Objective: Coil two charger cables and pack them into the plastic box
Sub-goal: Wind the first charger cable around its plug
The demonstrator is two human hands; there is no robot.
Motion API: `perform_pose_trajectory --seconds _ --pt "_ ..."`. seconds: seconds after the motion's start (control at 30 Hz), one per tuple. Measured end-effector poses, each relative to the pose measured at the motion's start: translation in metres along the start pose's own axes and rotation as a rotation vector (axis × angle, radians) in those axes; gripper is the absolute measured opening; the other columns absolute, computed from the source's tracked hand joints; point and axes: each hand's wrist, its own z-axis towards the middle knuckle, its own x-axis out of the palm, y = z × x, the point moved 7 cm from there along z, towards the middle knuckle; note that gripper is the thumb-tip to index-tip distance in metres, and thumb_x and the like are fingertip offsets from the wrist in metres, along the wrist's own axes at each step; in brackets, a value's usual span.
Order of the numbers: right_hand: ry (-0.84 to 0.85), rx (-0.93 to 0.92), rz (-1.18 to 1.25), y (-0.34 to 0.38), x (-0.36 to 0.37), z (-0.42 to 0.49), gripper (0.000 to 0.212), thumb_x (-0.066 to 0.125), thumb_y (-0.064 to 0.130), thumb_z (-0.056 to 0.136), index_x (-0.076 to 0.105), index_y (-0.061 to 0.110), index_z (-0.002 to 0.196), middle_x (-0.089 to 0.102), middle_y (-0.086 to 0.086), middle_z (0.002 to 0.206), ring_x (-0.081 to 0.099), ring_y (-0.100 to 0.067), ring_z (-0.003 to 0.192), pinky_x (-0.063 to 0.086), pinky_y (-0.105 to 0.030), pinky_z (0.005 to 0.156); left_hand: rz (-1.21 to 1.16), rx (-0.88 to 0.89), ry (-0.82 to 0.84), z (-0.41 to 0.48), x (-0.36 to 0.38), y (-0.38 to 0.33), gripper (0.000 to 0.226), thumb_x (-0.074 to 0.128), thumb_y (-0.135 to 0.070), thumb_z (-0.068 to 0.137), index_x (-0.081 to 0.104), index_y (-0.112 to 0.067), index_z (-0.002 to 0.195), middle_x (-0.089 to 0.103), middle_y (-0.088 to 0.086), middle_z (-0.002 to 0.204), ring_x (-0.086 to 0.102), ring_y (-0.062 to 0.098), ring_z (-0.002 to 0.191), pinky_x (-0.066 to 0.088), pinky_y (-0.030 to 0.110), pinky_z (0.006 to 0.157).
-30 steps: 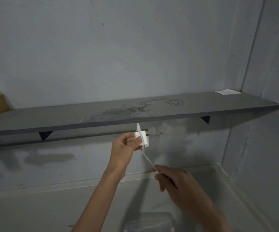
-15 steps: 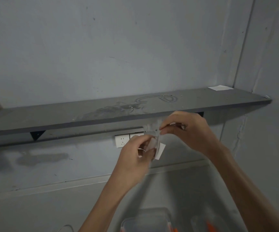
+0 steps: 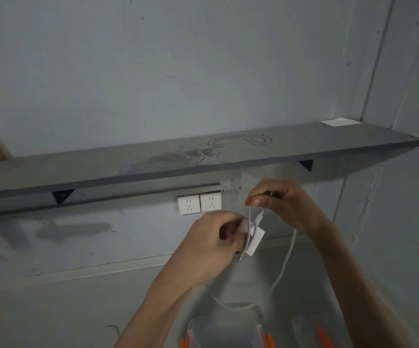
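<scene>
My left hand (image 3: 216,244) grips a white charger plug (image 3: 253,238) in front of the wall, just below the sockets. Its white cable (image 3: 288,254) runs up to my right hand (image 3: 283,204), which pinches it between thumb and forefinger, then hangs down in a long loop toward the table. Below the hands, a clear plastic box (image 3: 224,330) with orange clips stands at the bottom edge. A second thin white cable (image 3: 105,334) shows at the bottom left, mostly cut off.
A grey shelf (image 3: 203,162) crosses the wall above the hands, with a white paper (image 3: 340,121) at its right end. Two white wall sockets (image 3: 199,203) sit under it. A box lid with orange clips (image 3: 314,332) lies at the bottom right.
The plug has left the socket and come toward me in my left hand. My right hand rose from low on the cable to beside the plug and now holds a loop.
</scene>
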Motion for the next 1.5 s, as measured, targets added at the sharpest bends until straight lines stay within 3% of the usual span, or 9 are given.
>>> perform_pose_trajectory --seconds 0.2,0.37,0.57,0.73,0.87,1.07,1.17,1.37,1.5 --pt "-0.113 0.103 0.163 -0.036 0.002 -0.023 0.013 0.072 0.02 0.079 0.075 0.032 0.078 0.073 0.013 0.076 0.065 -0.002 0.073 0.048 -0.013 0.072 -0.224 -0.09 0.034 0.001 0.009 0.018 0.013 0.065 -0.009 0.089 0.073 -0.01 0.1 0.06 -0.015 0.062 0.056 0.002 0.063 0.049 0.02 0.065" --pt "-0.289 0.307 0.277 -0.07 0.04 -0.057 0.046 0.064 0.053 0.083 0.067 0.008 0.071 0.056 -0.007 0.062 0.043 -0.02 0.058 0.035 -0.034 0.055 -0.6 -0.166 -0.026 0.01 0.002 0.027 0.025 0.06 0.008 0.086 0.071 -0.001 0.106 0.076 0.013 0.092 0.071 0.015 0.082 0.057 0.018 0.074" --pt "-0.224 0.429 0.188 -0.048 0.08 -0.103 0.019 0.053 0.04 0.093 0.069 0.031 0.096 0.057 -0.009 0.058 0.038 -0.01 0.038 0.032 -0.019 0.038 -0.967 -0.262 -0.208 0.034 -0.009 0.054 0.022 0.052 0.008 0.09 0.07 0.007 0.103 0.075 0.017 0.096 0.072 0.021 0.088 0.061 0.024 0.078" --pt "-0.006 0.385 -0.118 -0.014 0.077 -0.117 0.034 0.055 0.019 0.095 0.058 0.047 0.113 0.071 0.011 0.071 0.056 -0.001 0.047 0.048 -0.017 0.056 -0.869 -0.346 -0.343 0.045 -0.005 0.084 0.021 0.056 0.003 0.091 0.069 0.005 0.107 0.074 0.017 0.105 0.071 0.02 0.091 0.058 0.028 0.085" --pt "0.036 0.244 -0.533 0.017 0.054 -0.101 0.023 0.052 0.037 0.092 0.059 0.038 0.113 0.069 0.02 0.083 0.064 0.002 0.073 0.052 -0.021 0.068 -0.682 -0.357 -0.333 0.041 0.018 0.091 0.017 0.061 -0.001 0.089 0.068 0.008 0.101 0.071 0.015 0.088 0.065 0.017 0.074 0.055 0.028 0.082" --pt "-0.072 -0.065 -0.93 0.063 0.004 -0.07 0.028 0.044 0.044 0.091 0.069 0.033 0.087 0.071 0.019 0.078 0.066 -0.002 0.064 0.041 -0.013 0.055 -0.511 -0.257 -0.143 0.027 0.043 0.065 0.015 0.059 0.006 0.088 0.07 0.0 0.097 0.069 0.012 0.08 0.064 0.016 0.067 0.056 0.025 0.066" --pt "-0.145 -0.107 -0.871 0.074 -0.025 -0.052 0.021 0.055 0.047 0.084 0.073 0.035 0.082 0.061 0.032 0.073 0.053 0.014 0.064 0.034 0.001 0.061 -0.402 -0.155 -0.042 0.011 0.047 0.04 0.019 0.061 -0.001 0.09 0.072 -0.014 0.098 0.074 -0.003 0.076 0.066 0.008 0.067 0.056 0.023 0.068" --pt "-0.113 0.002 -0.397 0.046 -0.037 -0.033 0.008 0.07 0.037 0.078 0.076 0.036 0.083 0.074 0.018 0.082 0.07 -0.008 0.077 0.054 -0.027 0.071 -0.213 -0.003 -0.012 -0.006 0.024 -0.005 0.022 0.062 -0.01 0.09 0.071 -0.02 0.107 0.073 -0.006 0.092 0.067 0.0 0.081 0.048 0.011 0.07" --pt "-0.093 0.045 -0.182 0.029 -0.035 -0.028 0.012 0.067 0.028 0.078 0.075 0.036 0.082 0.074 0.017 0.085 0.069 -0.005 0.079 0.049 -0.012 0.074 -0.218 0.013 0.006 -0.017 0.022 -0.015 0.024 0.063 -0.008 0.089 0.071 -0.02 0.108 0.072 -0.007 0.095 0.067 -0.001 0.084 0.047 0.01 0.073"
